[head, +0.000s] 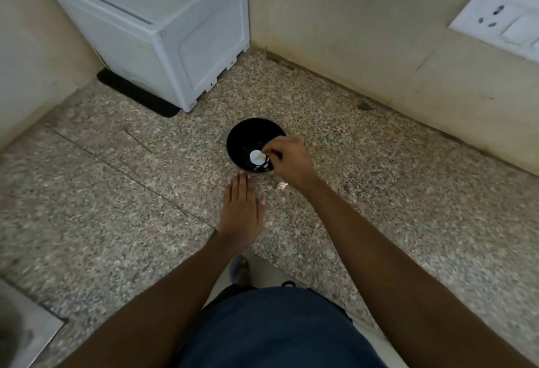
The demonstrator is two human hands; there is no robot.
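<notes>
Black and glossy, the bowl (249, 135) sits on the speckled stone bench (116, 192), out in the open stretch before the corner where the two walls meet. The right hand (288, 160) reaches over the bowl's right rim, its fingers curled in and pinching a small white piece (256, 157) that hangs low inside the bowl. A few smaller white bits lie on the bowl's bottom beneath it. The left hand (240, 210) lies flat on the bench, palm down, fingers straight and together, holding nothing. Its fingertips come right up to the bowl's near edge, though I cannot tell whether they touch it. A white scrap (282, 185) lies on the bench just beside the right wrist. Back in the corner stands a white box (163, 32) on a black mat (137, 94), and a socket plate (498, 17) is set into the wall on the right.
</notes>
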